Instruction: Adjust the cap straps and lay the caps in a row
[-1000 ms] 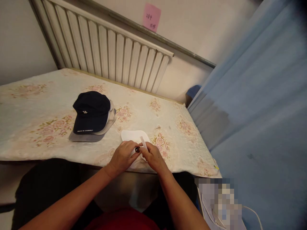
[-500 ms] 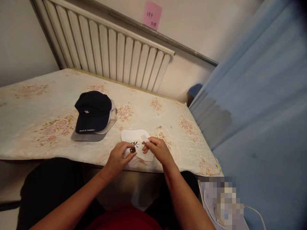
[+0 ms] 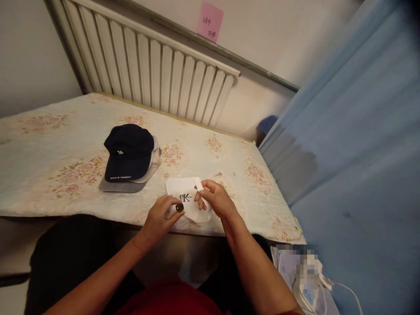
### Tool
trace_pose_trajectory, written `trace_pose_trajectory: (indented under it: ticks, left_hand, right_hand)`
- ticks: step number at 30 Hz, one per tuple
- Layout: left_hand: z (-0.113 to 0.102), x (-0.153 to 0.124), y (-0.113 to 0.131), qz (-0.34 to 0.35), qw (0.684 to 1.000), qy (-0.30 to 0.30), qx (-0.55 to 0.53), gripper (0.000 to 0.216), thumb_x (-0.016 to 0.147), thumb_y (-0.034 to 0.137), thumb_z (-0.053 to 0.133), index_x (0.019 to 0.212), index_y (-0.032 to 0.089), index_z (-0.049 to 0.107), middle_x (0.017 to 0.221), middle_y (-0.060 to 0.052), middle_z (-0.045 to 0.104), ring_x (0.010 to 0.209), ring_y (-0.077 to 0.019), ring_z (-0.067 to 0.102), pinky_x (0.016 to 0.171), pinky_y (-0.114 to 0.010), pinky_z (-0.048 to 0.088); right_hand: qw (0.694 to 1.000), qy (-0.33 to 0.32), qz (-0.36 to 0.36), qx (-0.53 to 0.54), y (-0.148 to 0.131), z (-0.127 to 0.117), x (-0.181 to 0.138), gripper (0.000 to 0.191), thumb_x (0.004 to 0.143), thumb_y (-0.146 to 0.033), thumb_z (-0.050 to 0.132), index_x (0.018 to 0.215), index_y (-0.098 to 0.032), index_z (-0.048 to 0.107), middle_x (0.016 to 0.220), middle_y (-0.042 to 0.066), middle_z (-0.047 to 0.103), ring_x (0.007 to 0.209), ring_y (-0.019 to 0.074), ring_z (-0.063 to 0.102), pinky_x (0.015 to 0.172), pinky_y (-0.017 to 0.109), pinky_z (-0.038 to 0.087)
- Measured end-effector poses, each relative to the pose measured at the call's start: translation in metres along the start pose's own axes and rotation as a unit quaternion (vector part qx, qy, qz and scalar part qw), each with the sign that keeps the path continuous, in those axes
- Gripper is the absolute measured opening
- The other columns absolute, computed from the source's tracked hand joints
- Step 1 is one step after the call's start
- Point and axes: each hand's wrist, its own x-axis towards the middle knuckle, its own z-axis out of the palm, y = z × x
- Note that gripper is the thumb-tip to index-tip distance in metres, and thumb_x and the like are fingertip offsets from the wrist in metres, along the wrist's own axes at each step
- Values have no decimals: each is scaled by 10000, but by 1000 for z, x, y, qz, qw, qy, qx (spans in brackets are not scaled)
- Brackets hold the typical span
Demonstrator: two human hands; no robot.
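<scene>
A white cap with dark "CK" lettering rests near the front edge of the bed, partly covered by my hands. Between the thumb and finger of my left hand is a small dark metal buckle. My right hand pinches a white strap, which stands up between its thumb and fingers over the cap's right side. Whether the strap passes through the buckle cannot be seen. To the left, a navy cap lies stacked on a lighter cap with a grey brim.
The flower-patterned bed cover spreads under everything. A radiator stands behind it, with a pink note on the wall above. A blue curtain hangs at right. Pale fabric and a white cable lie low on the right.
In my right hand the white strap now stands more upright and more of it shows. My left hand still holds the buckle, shifted slightly left and down.
</scene>
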Motion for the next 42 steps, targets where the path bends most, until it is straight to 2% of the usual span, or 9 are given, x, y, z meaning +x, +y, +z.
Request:
trace_pose_trajectory:
  ticks: [5, 13, 16, 25, 42]
  left_hand:
    - [-1, -5, -1, 7, 1000, 18, -10, 144, 833, 289, 624, 943, 207, 580, 882, -39, 651, 893, -192, 596, 804, -327, 479]
    - [2, -13, -1, 0, 999, 32, -27, 140, 845, 264, 609, 972, 216, 578, 946, -56, 644, 955, -198, 592, 836, -347, 496]
    - [3, -16, -4, 1, 999, 35, -32, 163, 845, 258, 611, 999, 219, 569, 987, -67, 638, 1000, -206, 585, 875, -371, 494]
    - [5, -21, -9, -2, 998, 18, -56, 181, 859, 245, 597, 1035, 224, 560, 1085, -83, 616, 1115, -217, 542, 954, -396, 459]
    - [2, -20, -5, -6, 997, 19, -75, 158, 857, 262, 599, 1009, 224, 578, 1066, -85, 630, 1078, -220, 560, 908, -379, 477]
  right_hand:
    - [994, -52, 45, -85, 3, -1, -1, 174, 811, -349, 542, 794, -175, 540, 525, -74, 543, 350, 45, 360, 386, 189, 246]
    - [968, -131, 71, -203, 8, -8, 3, 167, 805, -290, 534, 718, -159, 587, 507, -68, 470, 455, 66, 371, 481, 198, 307]
    - [961, -155, 71, -219, 9, -9, 7, 175, 793, -272, 538, 669, -157, 581, 506, -69, 453, 478, 69, 360, 506, 203, 294]
    - [953, -178, 76, -232, 13, -6, 13, 126, 780, -252, 542, 707, -165, 597, 541, -69, 454, 527, 83, 390, 552, 212, 307]
    - [949, -195, 68, -240, 21, -3, 14, 136, 784, -233, 526, 682, -171, 590, 567, -56, 465, 562, 93, 407, 569, 216, 317]
